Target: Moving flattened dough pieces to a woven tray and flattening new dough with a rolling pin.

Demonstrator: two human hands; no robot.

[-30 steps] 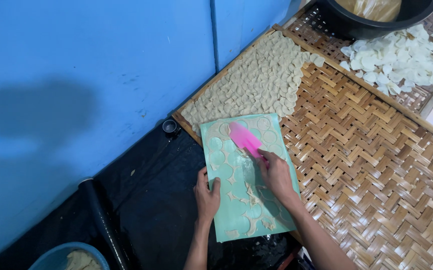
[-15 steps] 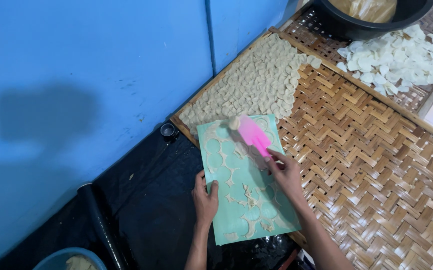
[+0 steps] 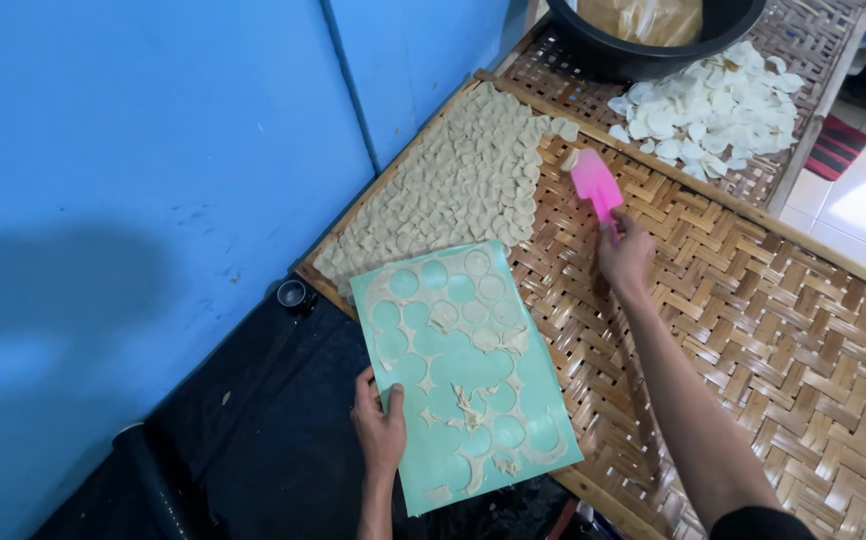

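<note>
My left hand point(image 3: 380, 432) grips the green board point(image 3: 463, 375) by its edge. My right hand point(image 3: 625, 255) holds the pink scraper point(image 3: 595, 183) tight, a dough disc point(image 3: 570, 159) on its tip. It might slide off if I tilt.

Two hands: left hand point(image 3: 380, 428) lower centre, right hand point(image 3: 625, 255) centre. One pink spatula point(image 3: 594, 183). One teal board point(image 3: 466, 372), lower centre. Two woven bamboo trays: big tray point(image 3: 753, 330) right, second tray point(image 3: 813, 110) upper right. One black basin point(image 3: 653, 50) at top. Two heaps of dough discs, too many to count.
</note>
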